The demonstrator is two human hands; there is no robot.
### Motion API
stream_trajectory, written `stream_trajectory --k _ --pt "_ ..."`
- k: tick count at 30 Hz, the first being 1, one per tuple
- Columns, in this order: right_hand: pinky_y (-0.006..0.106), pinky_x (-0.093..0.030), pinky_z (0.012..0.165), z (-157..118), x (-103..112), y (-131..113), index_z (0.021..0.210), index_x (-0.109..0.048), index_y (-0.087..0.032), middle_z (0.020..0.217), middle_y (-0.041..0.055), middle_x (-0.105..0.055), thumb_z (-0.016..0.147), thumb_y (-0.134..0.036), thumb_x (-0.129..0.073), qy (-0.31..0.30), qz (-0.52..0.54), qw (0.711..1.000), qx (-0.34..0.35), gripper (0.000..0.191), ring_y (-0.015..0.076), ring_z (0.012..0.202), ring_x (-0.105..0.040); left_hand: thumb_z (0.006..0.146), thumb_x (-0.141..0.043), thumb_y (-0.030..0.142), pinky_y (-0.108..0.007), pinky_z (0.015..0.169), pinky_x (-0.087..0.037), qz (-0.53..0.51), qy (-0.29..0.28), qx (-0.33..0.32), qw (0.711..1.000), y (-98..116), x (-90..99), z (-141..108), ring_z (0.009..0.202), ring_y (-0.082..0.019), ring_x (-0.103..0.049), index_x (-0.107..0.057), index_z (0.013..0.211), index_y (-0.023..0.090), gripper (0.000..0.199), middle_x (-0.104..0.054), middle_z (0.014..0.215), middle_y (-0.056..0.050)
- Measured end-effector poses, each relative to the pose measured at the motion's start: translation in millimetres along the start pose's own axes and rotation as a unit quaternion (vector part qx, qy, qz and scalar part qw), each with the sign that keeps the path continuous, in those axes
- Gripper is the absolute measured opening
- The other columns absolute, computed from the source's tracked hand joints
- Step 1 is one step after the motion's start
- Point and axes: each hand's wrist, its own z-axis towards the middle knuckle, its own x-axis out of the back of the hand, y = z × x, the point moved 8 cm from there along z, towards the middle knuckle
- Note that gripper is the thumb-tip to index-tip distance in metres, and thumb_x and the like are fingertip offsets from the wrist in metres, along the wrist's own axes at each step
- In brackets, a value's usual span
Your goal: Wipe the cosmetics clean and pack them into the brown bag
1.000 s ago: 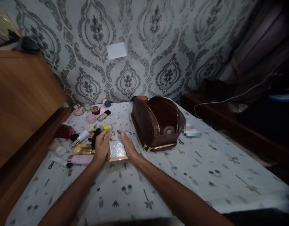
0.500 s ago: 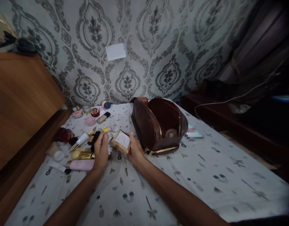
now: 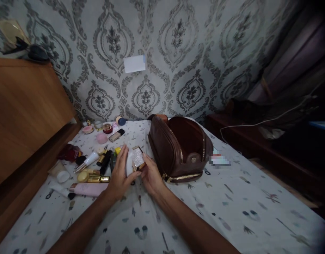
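My right hand grips a small gold-sided box with a silver glitter face. My left hand is closed over a smooth white piece that looks like a wipe, pressed against the box's left side. Its far edge is hidden behind my fingers. Right of my hands stands a brown leather cosmetic bag, its top unzipped and gaping. Left of them lie a pink tube, gold-capped bottles, a black tube and a white-handled brush.
Farther back are a pink jar, a foundation bottle and a blue-capped jar. A dark red bottle lies near the wooden cabinet at left. A blurred packet lies right of the bag. A white cable hangs beyond.
My left hand has moved right, bringing the white piece against the box. The box has turned and shifted slightly in my right hand. The view has tilted up slightly.
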Motion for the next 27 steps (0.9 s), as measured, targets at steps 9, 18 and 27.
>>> stream_trajectory --k 9,18,27 --pt "0.022 -0.052 0.069 6 11 5 0.089 -0.066 -0.022 0.090 -0.0028 -0.075 0.066 -0.021 -0.082 0.024 0.021 0.999 -0.018 0.028 0.0135 0.081 -0.067 0.090 -0.060 0.039 -0.038 0.102 -0.045 -0.142 0.052 0.150 0.977 -15 10.9 3 0.109 -0.026 -0.063 -0.066 0.117 0.021 0.033 -0.070 0.110 -0.006" --pt "0.020 -0.047 0.050 4 1 28 0.091 -0.069 -0.019 0.077 0.0000 -0.075 0.077 -0.027 -0.077 -0.049 0.010 0.991 -0.121 0.018 0.0122 0.058 -0.063 0.090 -0.060 0.035 -0.027 0.080 -0.044 -0.120 0.128 0.123 0.977 -12 30.9 11 0.083 -0.018 -0.055 -0.064 0.089 0.022 0.014 -0.060 0.085 0.000" --pt "0.023 -0.053 0.061 10 4 23 0.080 -0.072 -0.017 0.077 0.0022 -0.074 0.081 -0.028 -0.076 -0.047 0.029 0.996 -0.064 0.012 0.0131 0.065 -0.065 0.095 -0.051 0.037 -0.039 0.102 -0.042 -0.045 0.058 0.056 0.996 -3 18.2 7 0.114 -0.025 -0.056 -0.055 0.127 0.019 0.037 -0.060 0.120 -0.011"
